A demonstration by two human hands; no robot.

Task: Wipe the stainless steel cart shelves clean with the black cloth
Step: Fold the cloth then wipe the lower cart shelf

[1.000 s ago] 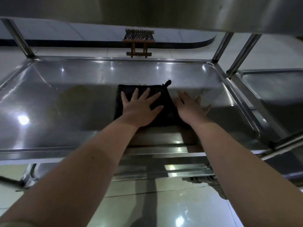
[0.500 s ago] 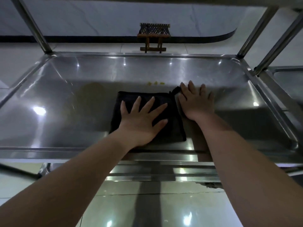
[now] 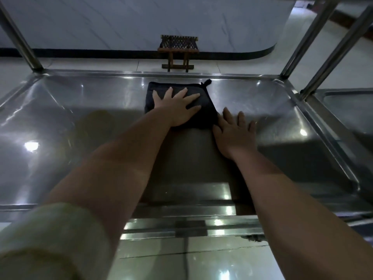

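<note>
The black cloth [image 3: 205, 118] lies folded flat under my left hand [image 3: 177, 110], whose fingers are spread straight and press it down without curling round it. I judge the flat palm is there to keep the whole pad bearing on the steel shelf [image 3: 101, 122]. The cloth's far edge, just beyond the fingertips, nearly meets the back rim [image 3: 121, 73]. My right hand [image 3: 234, 134] rests just beside the cloth's near right corner, fingers straight on bare metal and gripping nothing, probably bracing me. Past the rim stands a small wooden stool [image 3: 177, 51].

We look through one head-worn wide-angle camera, forward and down, close over the stainless steel cart shelf [image 3: 60, 122], toward the far wall [image 3: 121, 21].
</note>
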